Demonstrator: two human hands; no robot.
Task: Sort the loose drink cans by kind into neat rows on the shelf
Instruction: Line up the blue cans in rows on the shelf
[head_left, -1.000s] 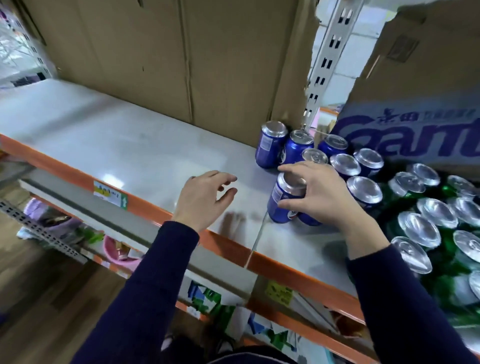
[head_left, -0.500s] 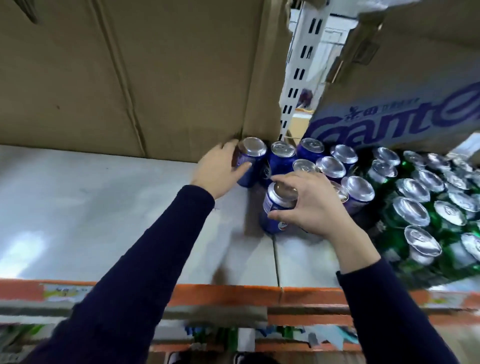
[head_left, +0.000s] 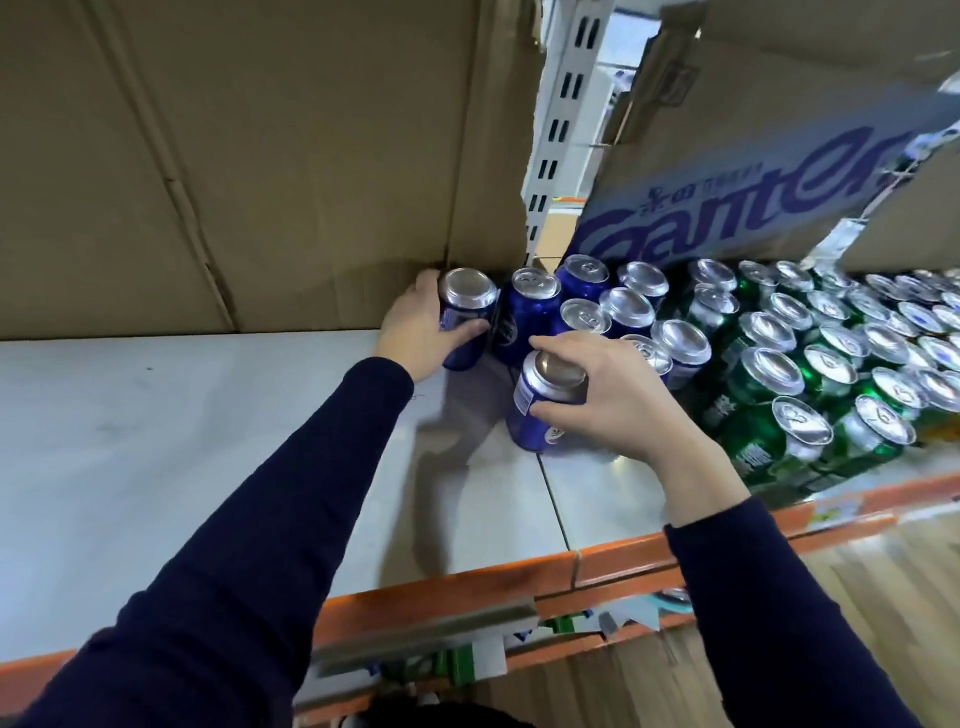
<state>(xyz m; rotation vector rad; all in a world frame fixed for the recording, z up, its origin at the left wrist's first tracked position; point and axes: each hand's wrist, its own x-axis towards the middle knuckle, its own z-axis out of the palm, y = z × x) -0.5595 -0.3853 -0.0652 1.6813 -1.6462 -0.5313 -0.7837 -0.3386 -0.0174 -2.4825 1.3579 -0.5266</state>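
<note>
Bright, even overhead light falls on the shelf (head_left: 156, 441), where both arms cast soft grey shadows near its front edge. Glare flashes off the can tops (head_left: 769, 332) at the right. Wide-angle bending and motion blur smear the lower corners.

Our left hand (head_left: 415, 326) reaches furthest back, fingers wrapped round the rear can (head_left: 465, 317). Nearer us than that can and to its right, our right hand (head_left: 610, 397) grips another can (head_left: 540, 410) from above, sleeves to both wrists.
</note>
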